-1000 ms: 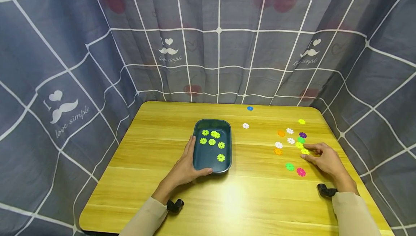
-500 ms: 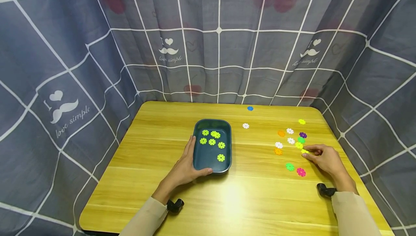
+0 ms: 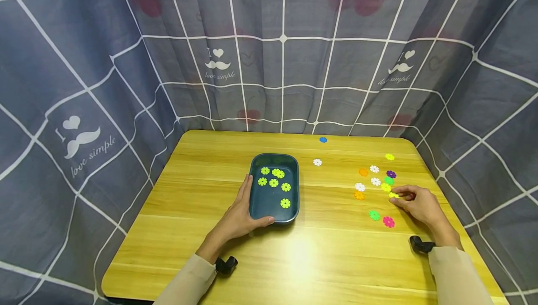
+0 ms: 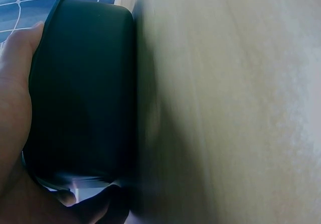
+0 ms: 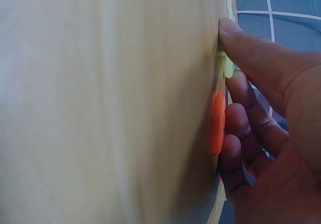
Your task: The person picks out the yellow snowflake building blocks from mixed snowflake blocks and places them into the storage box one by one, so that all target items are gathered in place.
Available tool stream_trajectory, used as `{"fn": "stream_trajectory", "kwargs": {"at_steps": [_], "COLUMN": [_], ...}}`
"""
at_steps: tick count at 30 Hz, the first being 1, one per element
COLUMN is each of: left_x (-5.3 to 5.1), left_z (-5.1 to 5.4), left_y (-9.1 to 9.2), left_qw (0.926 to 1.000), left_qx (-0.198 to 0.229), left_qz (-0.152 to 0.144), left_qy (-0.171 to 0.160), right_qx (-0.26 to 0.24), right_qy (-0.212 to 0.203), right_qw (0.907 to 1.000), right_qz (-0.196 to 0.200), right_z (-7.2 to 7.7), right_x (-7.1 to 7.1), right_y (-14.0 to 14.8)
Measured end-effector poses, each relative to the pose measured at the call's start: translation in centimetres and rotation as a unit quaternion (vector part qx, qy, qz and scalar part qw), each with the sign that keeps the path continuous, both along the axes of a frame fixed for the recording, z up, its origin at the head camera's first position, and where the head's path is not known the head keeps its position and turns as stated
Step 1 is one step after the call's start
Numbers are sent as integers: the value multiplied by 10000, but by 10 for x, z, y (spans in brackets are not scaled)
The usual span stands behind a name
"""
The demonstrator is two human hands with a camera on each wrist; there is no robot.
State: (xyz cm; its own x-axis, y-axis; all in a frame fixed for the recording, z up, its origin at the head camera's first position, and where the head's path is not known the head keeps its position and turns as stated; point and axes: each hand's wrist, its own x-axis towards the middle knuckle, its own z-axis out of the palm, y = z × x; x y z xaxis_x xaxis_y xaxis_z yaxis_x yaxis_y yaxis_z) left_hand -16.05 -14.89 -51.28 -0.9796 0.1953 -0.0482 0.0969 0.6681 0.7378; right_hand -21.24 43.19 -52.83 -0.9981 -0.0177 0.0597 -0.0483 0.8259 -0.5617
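Note:
A dark blue-green tray [image 3: 266, 206] stands mid-table, with several yellow-green flower pieces [image 3: 273, 183] lying in it. My left hand [image 3: 237, 218] grips its left wall and near corner, thumb on the near rim. In the left wrist view that hand [image 4: 15, 108] wraps the tray's outside [image 4: 83, 93]. Over on the right, my right hand [image 3: 423, 207] pinches a yellow flower piece [image 3: 393, 195] at table level, partly covered by the fingertips. The right wrist view shows the yellow piece [image 5: 228, 66] between thumb and index finger, with a red-orange piece [image 5: 218, 123] beside the curled fingers.
Around the right hand lie another yellow piece [image 3: 385, 187], green [image 3: 374, 215], pink [image 3: 388, 222], orange [image 3: 359, 195], white [image 3: 360, 187] and purple [image 3: 391, 174] ones. A blue piece [image 3: 323, 139] lies near the back edge. Grey curtains [image 3: 260, 62] surround the table.
My right thumb and index finger have drawn closer together around the yellow piece, covering more of it. The left hand and the tray have stayed put.

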Motion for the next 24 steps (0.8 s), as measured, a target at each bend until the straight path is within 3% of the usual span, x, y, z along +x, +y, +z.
{"fn": "stream_trajectory", "kwargs": {"at_steps": [24], "left_x": [-2], "left_z": [-4], "left_y": [-1], "left_qw": [9999], "left_qx": [54], "left_qz": [-48], "left_qy": [71], "right_qx": [60], "right_qy": [232], "right_qw": [9997], "right_qz": [-70], "right_z": [-3], "right_x": [-1], "right_y": [-2]}}
